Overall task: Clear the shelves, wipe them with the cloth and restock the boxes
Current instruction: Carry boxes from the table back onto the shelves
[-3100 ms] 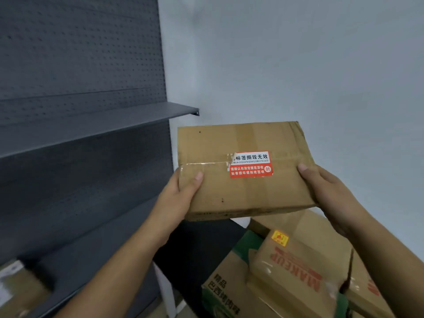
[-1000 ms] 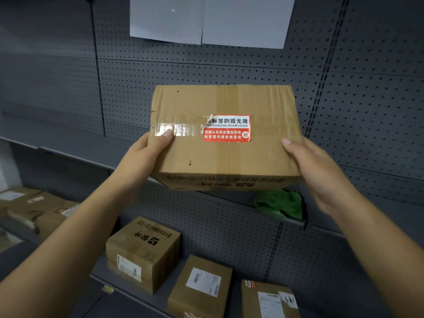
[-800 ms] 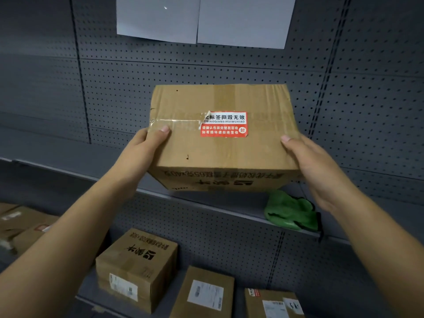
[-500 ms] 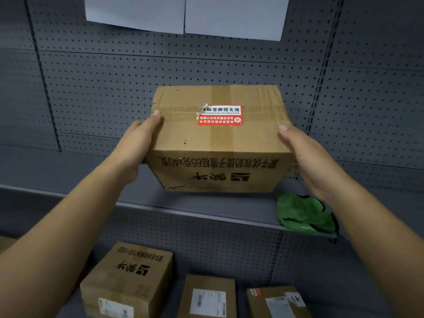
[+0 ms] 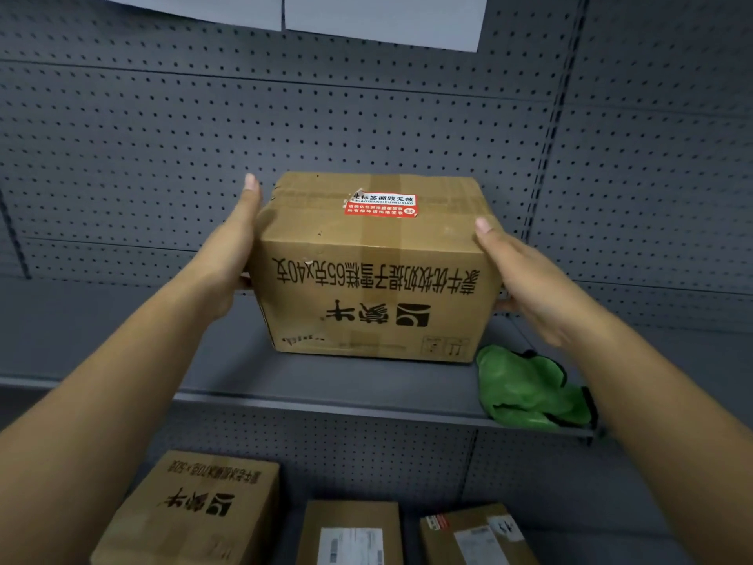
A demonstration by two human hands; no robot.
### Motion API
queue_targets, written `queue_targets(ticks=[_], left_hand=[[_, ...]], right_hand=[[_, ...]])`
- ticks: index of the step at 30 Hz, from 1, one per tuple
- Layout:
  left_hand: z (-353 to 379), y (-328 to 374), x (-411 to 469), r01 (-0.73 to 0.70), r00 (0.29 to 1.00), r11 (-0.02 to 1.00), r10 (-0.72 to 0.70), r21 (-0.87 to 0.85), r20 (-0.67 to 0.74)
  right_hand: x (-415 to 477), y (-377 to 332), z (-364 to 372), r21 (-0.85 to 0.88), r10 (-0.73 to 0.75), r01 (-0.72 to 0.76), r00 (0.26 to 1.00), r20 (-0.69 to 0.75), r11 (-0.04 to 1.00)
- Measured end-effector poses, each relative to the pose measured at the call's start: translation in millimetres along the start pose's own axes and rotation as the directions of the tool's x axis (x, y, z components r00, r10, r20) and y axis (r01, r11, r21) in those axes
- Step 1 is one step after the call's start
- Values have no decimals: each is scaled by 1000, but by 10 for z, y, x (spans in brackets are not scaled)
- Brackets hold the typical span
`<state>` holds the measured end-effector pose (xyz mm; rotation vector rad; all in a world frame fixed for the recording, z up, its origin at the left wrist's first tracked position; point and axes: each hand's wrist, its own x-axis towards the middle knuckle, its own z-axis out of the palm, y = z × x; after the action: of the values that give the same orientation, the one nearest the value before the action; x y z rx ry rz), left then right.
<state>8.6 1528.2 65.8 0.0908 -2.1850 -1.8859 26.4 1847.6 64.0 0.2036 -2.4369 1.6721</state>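
A brown cardboard box [image 5: 375,279] with a red and white sticker and upside-down black print stands on the grey middle shelf [image 5: 326,385]. My left hand [image 5: 234,254] lies flat against its left side, fingers straight and pointing up. My right hand [image 5: 525,279] holds the box's upper right corner, thumb on the top edge and fingers round the right side. A crumpled green cloth [image 5: 525,389] lies on the same shelf just right of the box, close to the shelf's front edge.
Grey pegboard [image 5: 163,157] backs the shelving, with white paper sheets [image 5: 379,14] pinned at the top. On the lower shelf stand a large printed box [image 5: 191,507] and two smaller labelled boxes [image 5: 350,532] [image 5: 472,536]. The middle shelf is bare left of the box.
The box went from being carried in the air down and forward onto the middle shelf. My left hand shifted from gripping its top edge to lying flat on its side.
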Motion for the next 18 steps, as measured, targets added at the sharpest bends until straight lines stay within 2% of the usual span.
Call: queue_targets(ticks=[12,18], left_hand=[[285,-63,252,18,1000,992,-20,124,17],[389,-84,309,31,999,990,-27,140,-26]], right_hand=[[259,147,-150,-46,147,-146,989,19,988],[357,178,-166,-30,159,-159,987,5,987]])
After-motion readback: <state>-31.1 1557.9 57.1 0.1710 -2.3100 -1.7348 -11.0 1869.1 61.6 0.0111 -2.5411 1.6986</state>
